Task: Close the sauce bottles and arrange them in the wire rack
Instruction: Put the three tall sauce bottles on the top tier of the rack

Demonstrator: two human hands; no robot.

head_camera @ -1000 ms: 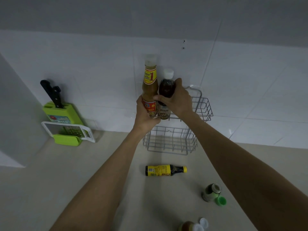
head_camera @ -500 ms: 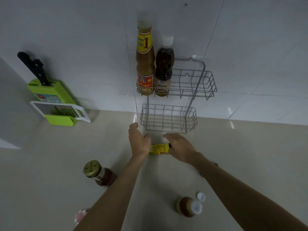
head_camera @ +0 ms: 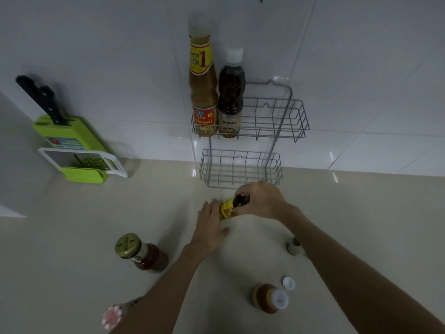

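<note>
**Inspector:** Status of the wire rack (head_camera: 250,131)?

**Assistant:** It is mounted on the tiled wall. The upper basket holds two capped bottles at its left end: a tall orange sauce bottle (head_camera: 203,92) and, touching it on the right, a dark sauce bottle (head_camera: 230,97). The lower basket holds nothing.

**Inspector:** And the hands?

**Assistant:** Both are just in front of the rack's lower basket, on a small yellow-labelled bottle (head_camera: 228,208) at the counter (head_camera: 72,237). The left hand (head_camera: 212,225) is wrapped round its body. The right hand (head_camera: 261,201) is closed over the neck end, hiding the cap; I cannot tell whether it is seated.

**Inspector:** Step in hand?

**Assistant:** In my judgement, securing this bottle before racking it. The next move calls for confirming the cap is tight, then lifting the bottle upright into a free space.

**Inspector:** Outstanding items?

**Assistant:** Nearer the person than the rack: a gold-lidded jar (head_camera: 142,254); an amber bottle (head_camera: 269,297) with a loose white cap (head_camera: 288,283) beside it; and two partly hidden items.
</note>
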